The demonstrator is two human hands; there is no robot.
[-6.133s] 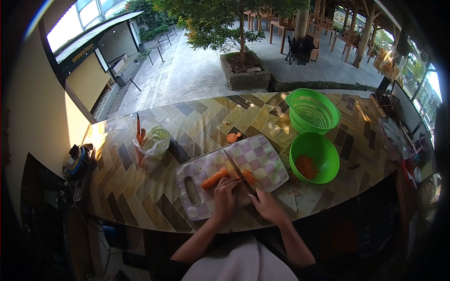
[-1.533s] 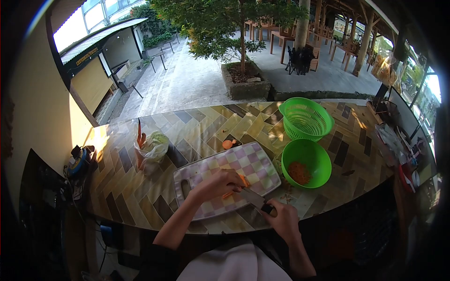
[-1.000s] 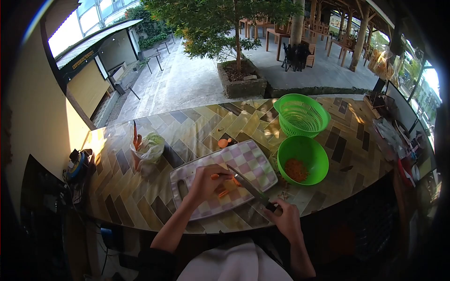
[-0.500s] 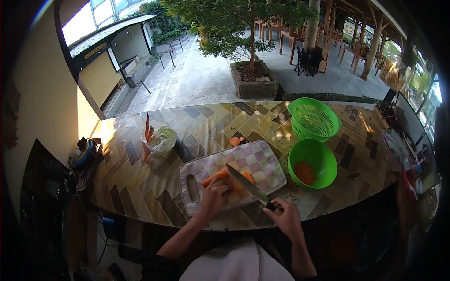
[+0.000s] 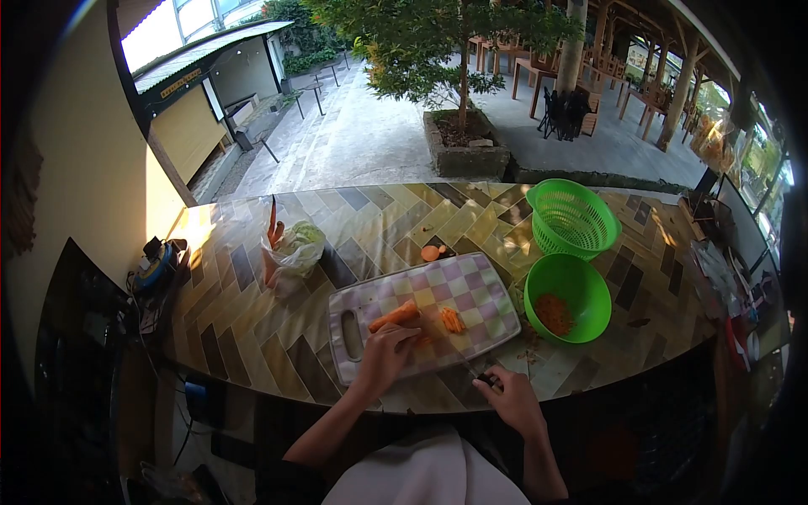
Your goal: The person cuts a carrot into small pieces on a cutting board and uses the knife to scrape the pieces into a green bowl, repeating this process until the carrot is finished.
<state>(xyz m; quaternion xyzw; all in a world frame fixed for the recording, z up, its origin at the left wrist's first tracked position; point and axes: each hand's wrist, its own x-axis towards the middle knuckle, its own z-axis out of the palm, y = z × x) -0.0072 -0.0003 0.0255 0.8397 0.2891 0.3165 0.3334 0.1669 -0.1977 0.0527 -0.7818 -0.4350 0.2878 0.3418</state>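
Observation:
My left hand (image 5: 390,347) is closed on the cutting board, its bent fingers pressed against carrot. A thick length of carrot (image 5: 394,316) lies just beyond the knuckles, and a little orange shows by the fingertips. My right hand (image 5: 512,397) grips the dark handle of a kitchen knife (image 5: 486,379); its blade is blurred, pointing up and left over the board. The checkered cutting board (image 5: 481,324) has a handle slot on its left. A small pile of cut carrot sticks (image 5: 451,320) rests near its middle.
A green bowl (image 5: 594,295) with chopped carrot inside stands right of the board, a green colander (image 5: 572,220) behind it. Carrot ends (image 5: 431,252) lie past the board's far edge. A plastic bag with vegetables (image 5: 295,252) sits at left. Cables and a box (image 5: 156,269) occupy the left edge.
The knife has moved down and towards me, its blade now blurred and lower, uncovering the carrot sticks. My left hand stays almost in place beside the carrot. The whole view has shifted slightly.

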